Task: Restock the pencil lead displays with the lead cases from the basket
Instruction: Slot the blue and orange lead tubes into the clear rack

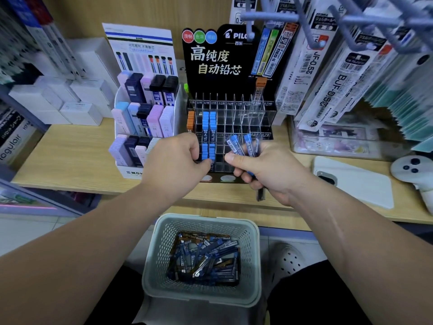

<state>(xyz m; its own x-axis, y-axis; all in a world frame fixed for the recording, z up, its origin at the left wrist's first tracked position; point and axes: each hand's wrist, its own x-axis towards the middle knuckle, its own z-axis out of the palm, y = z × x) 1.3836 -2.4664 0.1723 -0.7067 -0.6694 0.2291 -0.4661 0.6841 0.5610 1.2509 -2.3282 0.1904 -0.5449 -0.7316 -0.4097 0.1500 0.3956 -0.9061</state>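
A black display [232,118] with clear compartments stands on the wooden shelf; blue-capped lead cases [209,127] fill two of its left columns and orange ones sit at the far left. My right hand [264,172] grips a bunch of blue lead cases [244,144] in front of the display. My left hand [180,160] pinches a lead case at the front row of the blue column; most of that case is hidden by the fingers. Below the shelf, a pale green perforated basket [161,259] holds several loose blue and orange lead cases [206,256].
A white tiered display [143,118] of pastel and black lead cases stands to the left. Refill packs [328,66] hang at the right above a clear box [337,141]. A white phone [351,181] and a white controller [414,174] lie on the shelf at right.
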